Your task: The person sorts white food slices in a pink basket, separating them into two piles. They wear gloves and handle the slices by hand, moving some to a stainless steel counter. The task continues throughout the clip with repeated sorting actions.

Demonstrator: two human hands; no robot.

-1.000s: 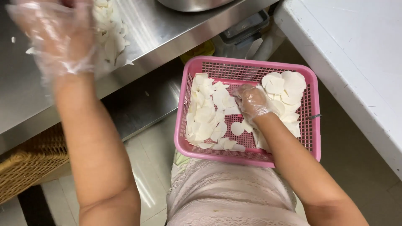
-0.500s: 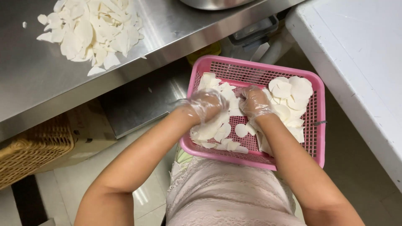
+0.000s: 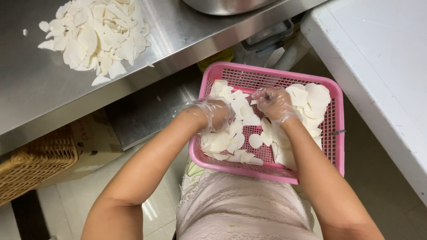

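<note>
Centre frame: gloved left hand (image 3: pixel 212 112) and right hand (image 3: pixel 274 103), each closed around white slices (image 3: pixel 249 120), inside pink basket (image 3: pixel 334 146). Upper left: another slice pile (image 3: pixel 95 33) on steel counter (image 3: pixel 178 31).

Pink plastic mesh basket (image 3: pixel 331 146), rectangular, rests level on the person's lap. Thin white slices (image 3: pixel 311 100), flat and irregular, lie loose inside, piled at the far right corner and the left side, sparser in the middle.

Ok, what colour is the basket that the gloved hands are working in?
Pink, a plastic mesh basket holding white slices; the head view shows it clearly.
</note>
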